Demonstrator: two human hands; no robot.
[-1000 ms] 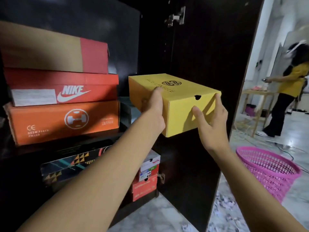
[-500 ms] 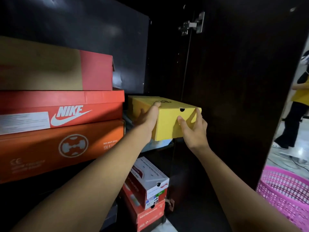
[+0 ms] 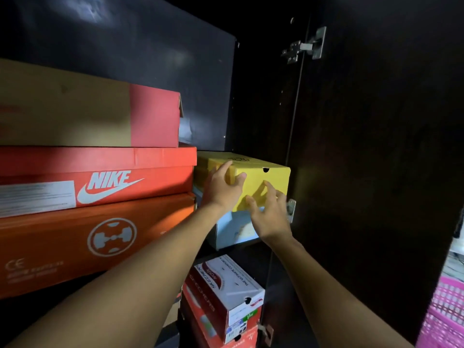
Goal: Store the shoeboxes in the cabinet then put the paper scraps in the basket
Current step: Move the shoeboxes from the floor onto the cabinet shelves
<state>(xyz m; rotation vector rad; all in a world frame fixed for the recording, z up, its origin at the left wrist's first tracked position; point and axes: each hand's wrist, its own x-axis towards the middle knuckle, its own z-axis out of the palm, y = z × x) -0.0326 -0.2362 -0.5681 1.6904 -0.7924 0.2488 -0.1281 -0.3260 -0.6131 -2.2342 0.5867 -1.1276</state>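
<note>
Here, on the left of the dark cabinet [image 3: 150,59], three flat cardboard boxes are stacked: a brown-and-red box [image 3: 90,114] on top, a glossy red Nike box [image 3: 108,172] under it, and an orange box [image 3: 62,242] with a round white emblem at the bottom. Just beside them the left hand [image 3: 223,189] grips the near left corner of the yellow shoebox [image 3: 271,177], fingers curled along its side and thumb on the front face. The matte, square-edged shoebox sits on a pale blue box [image 3: 231,229] on the shelf. The right hand [image 3: 271,214] is spread, its lightly bent fingertips [image 3: 266,184] touching the front face and grasping nothing. Below stands a white-and-red Skechers box [image 3: 226,285]. Farther right is the dark cabinet door [image 3: 376,146] with a metal hinge [image 3: 305,45], then a pink plastic lattice basket [image 3: 447,315].
</note>
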